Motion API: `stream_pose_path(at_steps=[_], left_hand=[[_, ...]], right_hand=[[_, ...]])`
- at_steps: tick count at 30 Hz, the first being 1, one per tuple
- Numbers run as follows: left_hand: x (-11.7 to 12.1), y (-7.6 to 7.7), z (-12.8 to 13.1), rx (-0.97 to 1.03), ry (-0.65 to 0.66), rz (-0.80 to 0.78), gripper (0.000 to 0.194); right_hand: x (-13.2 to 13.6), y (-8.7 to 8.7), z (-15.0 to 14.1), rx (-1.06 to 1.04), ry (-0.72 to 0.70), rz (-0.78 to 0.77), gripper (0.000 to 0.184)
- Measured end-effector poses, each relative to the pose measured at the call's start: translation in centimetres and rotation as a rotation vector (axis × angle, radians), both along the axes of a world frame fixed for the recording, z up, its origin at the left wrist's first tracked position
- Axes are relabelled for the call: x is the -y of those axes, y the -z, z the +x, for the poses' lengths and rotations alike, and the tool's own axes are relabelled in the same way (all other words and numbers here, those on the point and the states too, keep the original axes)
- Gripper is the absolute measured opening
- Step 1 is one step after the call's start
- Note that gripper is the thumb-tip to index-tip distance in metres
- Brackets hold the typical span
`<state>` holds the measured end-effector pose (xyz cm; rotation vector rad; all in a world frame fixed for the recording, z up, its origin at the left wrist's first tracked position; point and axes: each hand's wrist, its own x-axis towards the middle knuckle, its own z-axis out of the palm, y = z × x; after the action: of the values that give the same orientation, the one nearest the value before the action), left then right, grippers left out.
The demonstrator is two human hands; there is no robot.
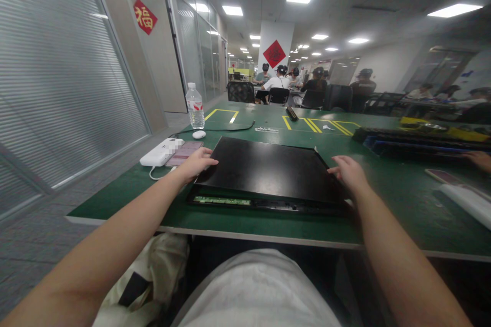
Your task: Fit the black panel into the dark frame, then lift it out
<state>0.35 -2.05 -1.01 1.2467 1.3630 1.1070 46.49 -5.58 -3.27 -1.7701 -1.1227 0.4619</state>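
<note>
A flat black panel point(268, 166) lies on a dark tray-like base point(264, 204) on the green table point(383, 199), its near edge showing a green circuit strip point(222, 200). My left hand point(197, 162) grips the panel's left edge, fingers curled over it. At the panel's right edge my right hand point(347, 171) rests with its fingers bent onto the surface. Both forearms reach in from the bottom of the view.
A white power bank point(161, 152) and a phone point(184, 153) lie left of the panel, with a white mouse point(199, 134) and a water bottle point(195, 106) behind. Black trays point(418, 144) sit at right, where another person's hand point(479, 159) shows. People sit at far tables.
</note>
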Motion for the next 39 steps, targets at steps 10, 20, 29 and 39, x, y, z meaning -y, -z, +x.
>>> stream_pose_path(at_steps=[10,20,29,39], left_hand=[[0.2,-0.3,0.1,-0.023,-0.005,-0.018,0.044],[0.0,0.0,-0.1,-0.033,0.026,-0.016,0.048],[-0.2,0.2,-0.3,-0.016,0.041,0.004,0.047],[-1.1,0.5,-0.8,0.109,0.023,0.054,0.048]], right_hand=[[0.0,0.1,0.2,0.079,-0.012,-0.029,0.042],[-0.5,0.7,0.9,0.192,0.027,-0.091,0.032],[0.0,0.1,0.5,0.205,0.012,-0.107,0.029],[0.3,-0.3,0.1,0.156,0.011,-0.122,0.033]])
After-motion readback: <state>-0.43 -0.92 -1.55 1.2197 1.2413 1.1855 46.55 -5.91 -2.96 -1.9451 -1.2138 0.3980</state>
